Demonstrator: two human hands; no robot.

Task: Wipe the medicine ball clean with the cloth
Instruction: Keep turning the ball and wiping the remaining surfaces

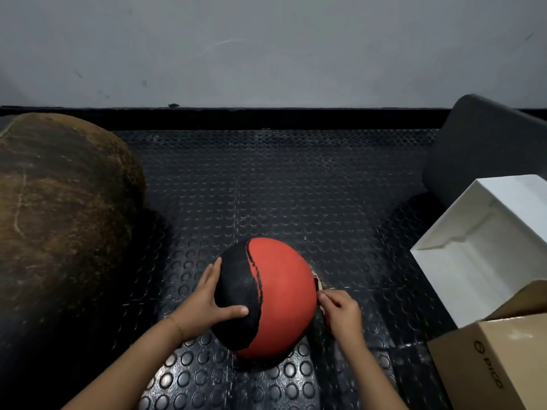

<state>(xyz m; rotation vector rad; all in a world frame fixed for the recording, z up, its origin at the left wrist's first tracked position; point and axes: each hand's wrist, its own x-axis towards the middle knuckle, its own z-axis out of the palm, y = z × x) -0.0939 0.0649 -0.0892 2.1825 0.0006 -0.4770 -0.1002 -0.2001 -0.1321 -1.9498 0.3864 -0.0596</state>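
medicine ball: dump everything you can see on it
The medicine ball is round, with a red panel and a black panel meeting along a ragged curved seam; the surface looks like matte, pebbled rubber. It sits on the studded black floor mat. The left hand presses flat on the black side, fingers spread. The right hand is curled at its right edge, apparently pinching a cloth that is mostly hidden behind the ball.

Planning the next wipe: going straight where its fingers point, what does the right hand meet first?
Likely the red side of the red-and-black rubber medicine ball, just ahead of the right hand; depth unclear.
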